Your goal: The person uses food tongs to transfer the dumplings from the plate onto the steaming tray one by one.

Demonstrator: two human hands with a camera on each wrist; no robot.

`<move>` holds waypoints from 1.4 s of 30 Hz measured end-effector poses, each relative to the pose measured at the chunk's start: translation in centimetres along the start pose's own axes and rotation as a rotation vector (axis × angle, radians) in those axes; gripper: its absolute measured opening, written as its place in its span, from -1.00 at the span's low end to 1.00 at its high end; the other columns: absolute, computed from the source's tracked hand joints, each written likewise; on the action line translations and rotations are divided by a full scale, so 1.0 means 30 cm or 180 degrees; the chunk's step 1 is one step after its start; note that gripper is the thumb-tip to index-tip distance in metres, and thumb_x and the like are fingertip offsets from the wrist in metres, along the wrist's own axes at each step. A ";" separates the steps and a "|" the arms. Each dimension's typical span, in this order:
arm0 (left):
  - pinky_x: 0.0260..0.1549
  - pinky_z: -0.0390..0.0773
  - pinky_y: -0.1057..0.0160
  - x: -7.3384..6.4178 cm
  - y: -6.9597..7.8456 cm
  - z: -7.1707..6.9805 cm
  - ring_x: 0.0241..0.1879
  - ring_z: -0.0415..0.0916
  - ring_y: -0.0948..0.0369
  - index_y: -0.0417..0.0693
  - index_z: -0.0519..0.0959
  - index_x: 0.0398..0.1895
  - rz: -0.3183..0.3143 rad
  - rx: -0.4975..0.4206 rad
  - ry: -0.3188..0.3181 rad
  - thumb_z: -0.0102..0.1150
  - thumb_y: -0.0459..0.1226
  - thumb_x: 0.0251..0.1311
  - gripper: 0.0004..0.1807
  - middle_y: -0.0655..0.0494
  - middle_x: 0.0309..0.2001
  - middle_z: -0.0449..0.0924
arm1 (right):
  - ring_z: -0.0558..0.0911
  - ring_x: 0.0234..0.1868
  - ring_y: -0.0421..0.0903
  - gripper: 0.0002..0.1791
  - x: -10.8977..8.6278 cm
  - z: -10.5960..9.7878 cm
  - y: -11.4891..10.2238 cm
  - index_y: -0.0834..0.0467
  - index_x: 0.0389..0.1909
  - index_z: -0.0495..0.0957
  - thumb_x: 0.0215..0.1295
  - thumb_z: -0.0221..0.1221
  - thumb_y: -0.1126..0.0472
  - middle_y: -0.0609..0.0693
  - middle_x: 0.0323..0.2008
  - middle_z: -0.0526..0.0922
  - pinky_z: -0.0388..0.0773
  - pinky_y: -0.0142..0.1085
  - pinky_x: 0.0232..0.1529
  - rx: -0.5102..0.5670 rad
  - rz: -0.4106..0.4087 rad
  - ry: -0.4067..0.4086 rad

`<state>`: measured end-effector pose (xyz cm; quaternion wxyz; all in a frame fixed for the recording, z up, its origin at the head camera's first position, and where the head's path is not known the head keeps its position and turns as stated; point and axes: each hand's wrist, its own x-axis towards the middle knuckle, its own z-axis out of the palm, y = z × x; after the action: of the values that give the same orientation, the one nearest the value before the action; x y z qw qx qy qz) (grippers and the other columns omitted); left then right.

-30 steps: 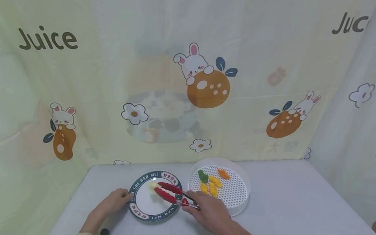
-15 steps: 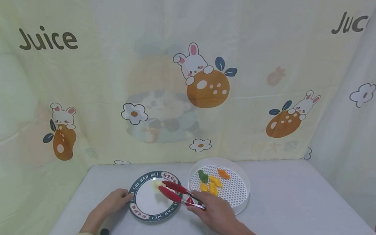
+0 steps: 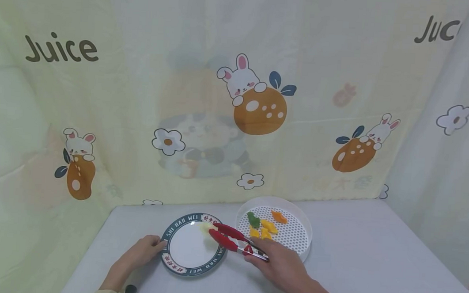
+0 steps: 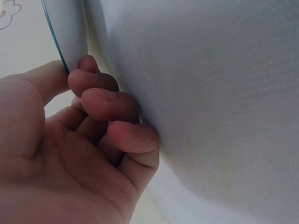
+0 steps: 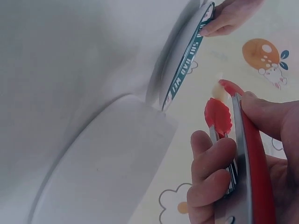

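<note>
My left hand [image 3: 148, 247] pinches the left rim of a white plate [image 3: 189, 249] with a dark lettered border; in the left wrist view the thumb and fingers meet at its edge. My right hand [image 3: 278, 260] grips metal tongs [image 3: 239, 244] with red tips. At those tips, over the plate's upper right, is a small pale yellow piece [image 3: 204, 227], also visible at the tongs' end in the right wrist view [image 5: 217, 91]. Its kind is blurred. Right of the plate stands a round white perforated tray [image 3: 295, 240], partly hidden by my right hand.
Inside the tray lie a green piece [image 3: 253, 219], an orange piece [image 3: 279, 217] and several yellow pieces [image 3: 269, 226], small and dumpling-like. A printed curtain [image 3: 205, 96] hangs behind the white-covered table [image 3: 356, 259].
My right hand and the tongs have moved to the right, and the pale piece has shifted right with them above the plate. My left hand and the plate have stayed put.
</note>
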<state>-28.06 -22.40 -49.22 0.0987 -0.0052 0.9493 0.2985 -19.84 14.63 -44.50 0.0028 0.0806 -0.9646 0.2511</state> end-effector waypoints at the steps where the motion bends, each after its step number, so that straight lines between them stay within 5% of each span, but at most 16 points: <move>1: -0.45 0.36 0.25 -0.001 0.001 0.000 -0.48 0.32 0.21 -0.06 0.44 -0.52 0.0008 -0.0003 0.0003 0.05 -0.12 0.45 -0.65 0.11 -0.56 0.39 | 0.50 -0.21 -0.23 -0.31 -0.002 -0.003 0.003 -0.10 0.25 0.57 0.10 0.37 -0.28 -0.17 -0.09 0.69 0.48 -0.40 -0.41 0.0002 0.0035 -0.0003; 21: -0.44 0.38 0.25 -0.002 0.004 -0.002 -0.47 0.34 0.21 -0.06 0.44 -0.52 0.0019 -0.0022 0.0007 0.04 -0.11 0.46 -0.65 0.10 -0.56 0.40 | 0.58 0.06 -0.07 -0.31 -0.040 -0.065 0.075 -0.13 0.27 0.55 0.11 0.38 -0.27 -0.10 0.13 0.67 0.65 -0.07 -0.04 -0.0157 0.0349 0.0131; 42: -0.45 0.38 0.26 -0.002 0.003 -0.001 -0.47 0.32 0.21 -0.06 0.43 -0.53 -0.0007 -0.0011 0.0010 0.03 -0.10 0.46 -0.63 0.10 -0.55 0.39 | 0.63 0.09 0.12 -0.15 -0.063 -0.193 0.213 0.07 0.28 0.54 0.16 0.21 -0.45 0.13 0.14 0.67 0.64 0.06 -0.07 -0.0285 0.0316 0.0162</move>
<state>-28.00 -22.34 -49.14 0.0975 -0.0069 0.9489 0.3001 -19.19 23.24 -42.61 0.0184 0.0260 -0.9773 0.2095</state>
